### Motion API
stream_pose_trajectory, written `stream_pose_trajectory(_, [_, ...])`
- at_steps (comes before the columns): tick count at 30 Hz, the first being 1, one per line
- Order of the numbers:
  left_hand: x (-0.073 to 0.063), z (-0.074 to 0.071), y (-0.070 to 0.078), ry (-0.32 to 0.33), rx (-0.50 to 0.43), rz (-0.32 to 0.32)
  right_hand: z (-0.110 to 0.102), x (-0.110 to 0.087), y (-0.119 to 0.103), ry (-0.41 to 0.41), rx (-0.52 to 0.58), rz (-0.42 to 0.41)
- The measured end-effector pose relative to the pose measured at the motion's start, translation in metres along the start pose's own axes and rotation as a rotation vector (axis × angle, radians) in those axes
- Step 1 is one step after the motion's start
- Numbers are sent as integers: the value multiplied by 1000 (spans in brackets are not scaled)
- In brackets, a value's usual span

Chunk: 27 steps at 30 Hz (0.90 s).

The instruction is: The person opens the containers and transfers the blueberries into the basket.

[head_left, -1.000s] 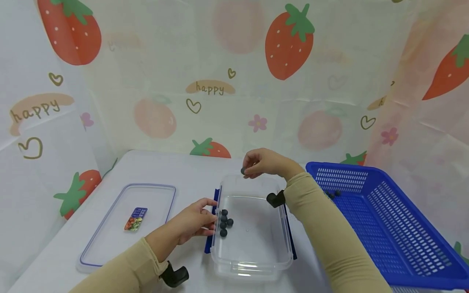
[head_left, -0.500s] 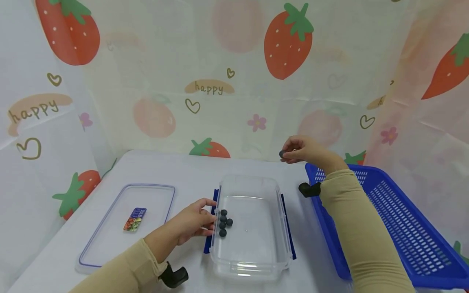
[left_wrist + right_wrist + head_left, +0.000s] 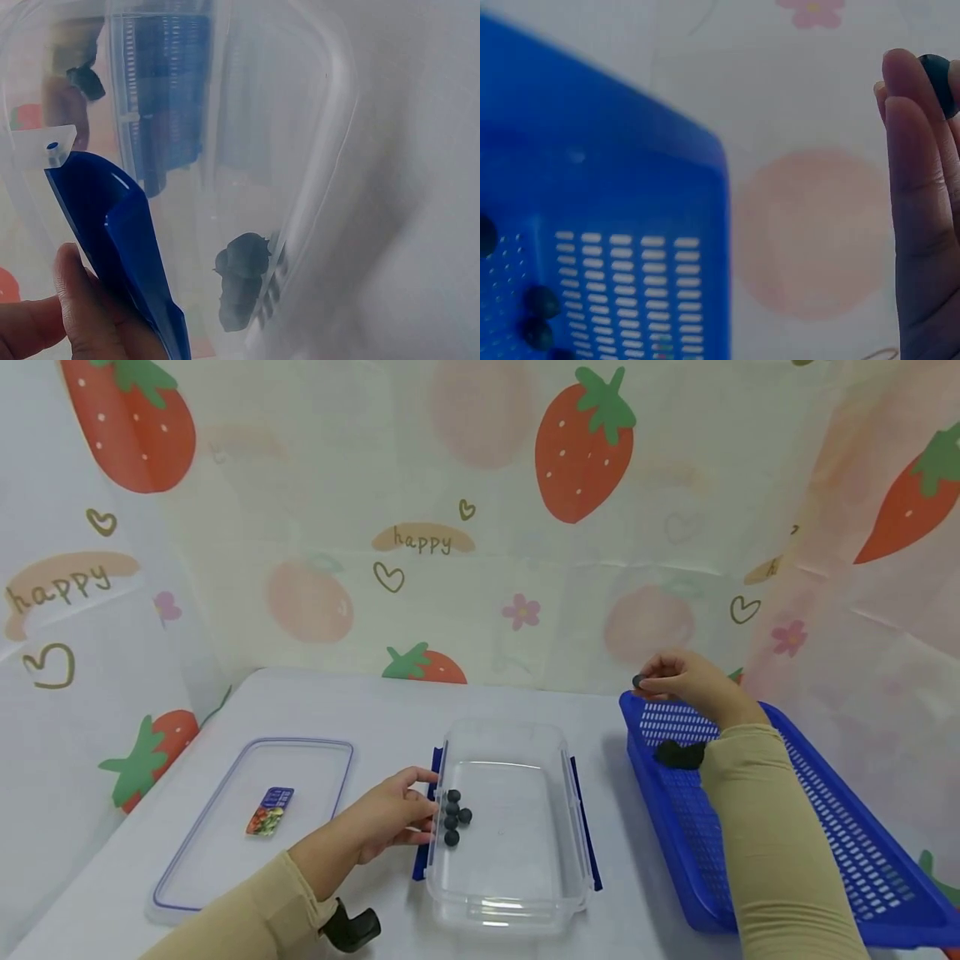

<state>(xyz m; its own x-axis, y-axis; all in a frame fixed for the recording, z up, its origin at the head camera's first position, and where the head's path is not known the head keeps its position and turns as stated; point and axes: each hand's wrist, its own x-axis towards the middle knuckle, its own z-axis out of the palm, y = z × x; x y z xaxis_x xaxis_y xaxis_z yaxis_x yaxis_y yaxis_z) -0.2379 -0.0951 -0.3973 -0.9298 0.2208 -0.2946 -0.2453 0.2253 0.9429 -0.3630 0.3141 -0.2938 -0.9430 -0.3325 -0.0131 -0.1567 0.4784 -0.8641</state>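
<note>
In the head view, my right hand [image 3: 686,681] pinches a dark blueberry [image 3: 638,681] between thumb and fingertips, raised over the far left corner of the blue basket [image 3: 660,827]. My left hand [image 3: 386,814] lies along the left side of a clear plastic box [image 3: 517,893], its spread fingers touching the wall by the blue latch [image 3: 124,232]. Inside the box, several blueberries [image 3: 452,822] lie bunched near that wall. The right wrist view shows more blueberries [image 3: 541,301] in the basket and the held one at the fingertips.
A clear lid [image 3: 225,768] with a blue seal lies left of the box, with a small printed packet [image 3: 270,812] on it. Another blue latch [image 3: 587,822] hangs from the box's right side. A strawberry-print sheet [image 3: 450,460] hangs behind the white table [image 3: 390,702].
My right hand has carried the blueberry from above the box's far end rightward to above the basket. The left hand and the blueberries in the box stay in place.
</note>
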Motion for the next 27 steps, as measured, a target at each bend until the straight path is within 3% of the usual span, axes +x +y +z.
stream_pose_trajectory(6, [-1,0,2,0,1,2,-7,-4,22,-2,93,76])
stream_pose_trajectory(18, [-2,0,2,-8,-8,2,-10,-6,51,-30,126,181])
stream_pose_trajectory(27, [-2,0,2,-6,-7,5,-9,-9,54,-46,37,175])
